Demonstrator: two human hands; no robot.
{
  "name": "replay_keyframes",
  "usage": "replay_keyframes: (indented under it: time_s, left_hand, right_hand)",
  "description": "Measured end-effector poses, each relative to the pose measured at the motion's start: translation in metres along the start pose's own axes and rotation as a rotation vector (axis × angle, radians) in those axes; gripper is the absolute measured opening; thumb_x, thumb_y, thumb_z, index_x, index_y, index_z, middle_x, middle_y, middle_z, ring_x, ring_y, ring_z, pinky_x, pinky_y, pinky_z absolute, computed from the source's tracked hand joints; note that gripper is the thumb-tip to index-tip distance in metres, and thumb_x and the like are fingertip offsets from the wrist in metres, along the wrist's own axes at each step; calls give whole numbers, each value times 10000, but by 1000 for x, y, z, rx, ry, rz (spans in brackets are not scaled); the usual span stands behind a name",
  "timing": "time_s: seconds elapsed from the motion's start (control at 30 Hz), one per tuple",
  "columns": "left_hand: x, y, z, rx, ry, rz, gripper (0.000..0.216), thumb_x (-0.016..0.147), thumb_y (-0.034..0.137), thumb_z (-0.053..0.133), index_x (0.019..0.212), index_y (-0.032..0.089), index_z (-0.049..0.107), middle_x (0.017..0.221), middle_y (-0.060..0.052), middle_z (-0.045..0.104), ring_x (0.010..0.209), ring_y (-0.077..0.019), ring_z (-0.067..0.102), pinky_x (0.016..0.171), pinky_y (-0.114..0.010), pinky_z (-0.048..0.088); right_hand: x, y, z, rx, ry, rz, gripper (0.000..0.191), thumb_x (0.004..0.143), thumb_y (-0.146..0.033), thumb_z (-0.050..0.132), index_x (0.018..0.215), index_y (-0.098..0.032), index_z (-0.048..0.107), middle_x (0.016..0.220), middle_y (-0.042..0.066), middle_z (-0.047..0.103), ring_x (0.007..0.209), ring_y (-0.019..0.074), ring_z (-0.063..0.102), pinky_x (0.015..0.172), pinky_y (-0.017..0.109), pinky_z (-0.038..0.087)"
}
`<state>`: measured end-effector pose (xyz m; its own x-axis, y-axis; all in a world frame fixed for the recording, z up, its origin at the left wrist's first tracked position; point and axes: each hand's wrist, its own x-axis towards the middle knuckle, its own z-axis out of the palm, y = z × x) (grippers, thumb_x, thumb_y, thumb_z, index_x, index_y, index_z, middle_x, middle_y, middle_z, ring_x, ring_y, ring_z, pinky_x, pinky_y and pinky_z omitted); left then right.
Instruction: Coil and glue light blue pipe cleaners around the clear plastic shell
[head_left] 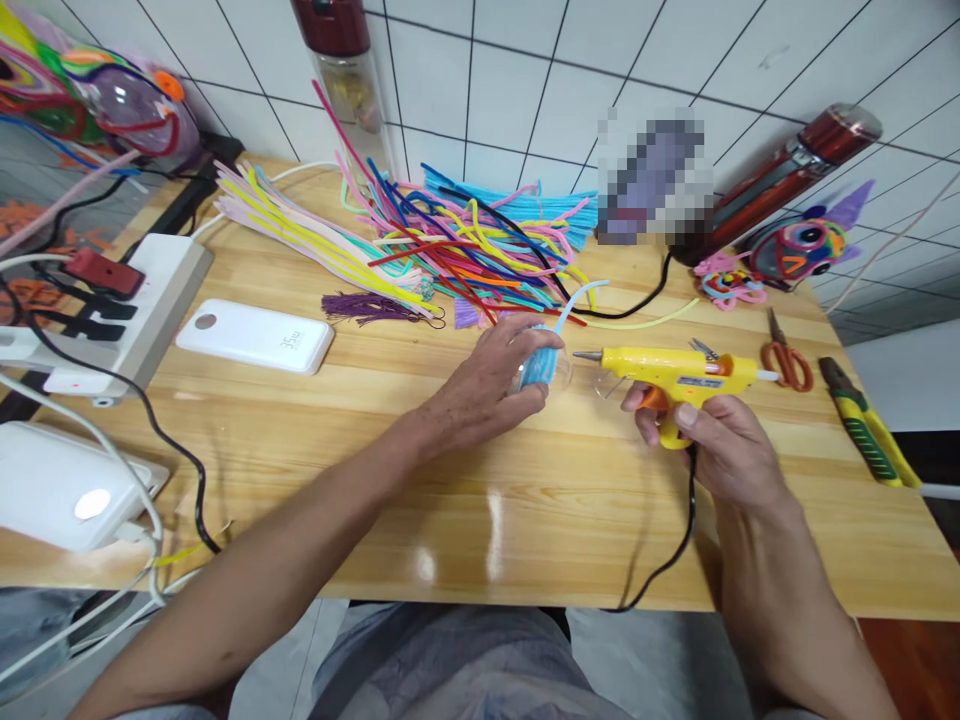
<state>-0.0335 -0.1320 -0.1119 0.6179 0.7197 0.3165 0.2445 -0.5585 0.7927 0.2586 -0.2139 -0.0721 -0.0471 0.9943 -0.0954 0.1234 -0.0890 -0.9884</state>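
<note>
At a wooden table (450, 530), the left hand (495, 378) pinches something wrapped in blue fuzzy wire (538, 360); the right hand (724, 440) grips a yellow glue gun (667, 366).

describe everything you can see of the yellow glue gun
The glue gun has a yellow, plastic-looking body with a small side label, an orange trigger and a pointed, metallic-looking nozzle. A white glue stick pokes out of its back, and a black cord runs from the bottom of its handle. The right hand grips the handle, holding it roughly level over the wooden table, nozzle towards the left hand.
</note>
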Motion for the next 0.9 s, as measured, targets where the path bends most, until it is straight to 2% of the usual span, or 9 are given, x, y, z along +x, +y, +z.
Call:
replay_keyframes:
  time_s: [0.37,0.57,0.9]
  left_hand:
    - [2,3,3,-32,30,-4,458,944,216,564,1399,266,590,1618,-133,577,1591,-302,510,1360,-556,405]
    - [3,6,4,-38,54,-34,469,894,200,578,1357,279,594,1588,-112,611,1579,-312,517,1355,-570,406]
    - [4,8,6,-38,61,-58,450,900,199,564,1341,276,608,1566,-100,624,1570,-311,513,1344,-546,412]
  right_hand:
    - [1,6,-2,-31,-35,9,484,854,-701,879,950,-228,839,997,116,842,633,196,590,650,385,479]
    - [2,8,-2,-20,-36,-6,455,872,-666,872,977,-226,828,1023,121,847,627,195,593,630,376,474]
    - [1,10,-2,15,-47,-31,396,898,-627,877,983,-241,857,1028,107,846,633,183,604,646,367,483]
